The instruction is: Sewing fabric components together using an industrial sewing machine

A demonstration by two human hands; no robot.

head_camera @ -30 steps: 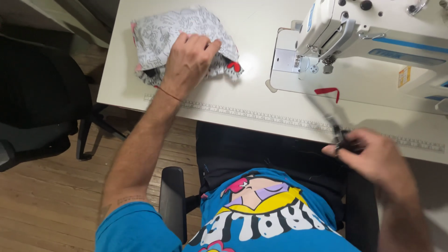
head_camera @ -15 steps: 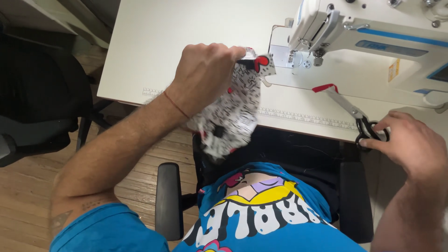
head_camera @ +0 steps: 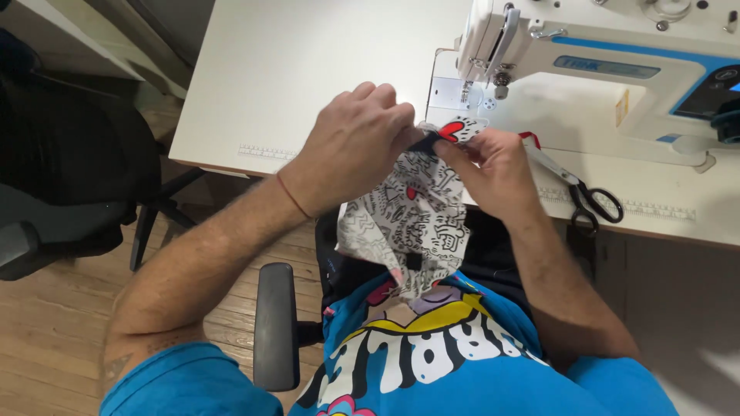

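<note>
Both hands have come together since half a second ago: then the right hand rested on the black-handled scissors at the table's near edge while the left alone lifted the cloth; now the scissors lie let go on the table, blades pointing back toward the machine, and the right hand has joined the left on the fabric.

The white cotton fabric piece printed with black doodle lines and red hearts hangs from the table edge down toward the person's lap, its upper corner raised just in front of the needle plate. The left hand is closed over the top of that corner, fingers curled and pinching it; the right hand pinches the same edge from the other side, thumb and fingertips pressed on a dark strip beside a red heart. The hands touch each other there, both clamped on the cloth.

By the look of it, the step in hand is aligning or folding the edge before it goes under the presser foot of the white and blue sewing machine, which stands just behind. That would call for holding the layers flush while sliding them forward. The white table stretches bare to the left; a black office chair stands beyond it.
</note>
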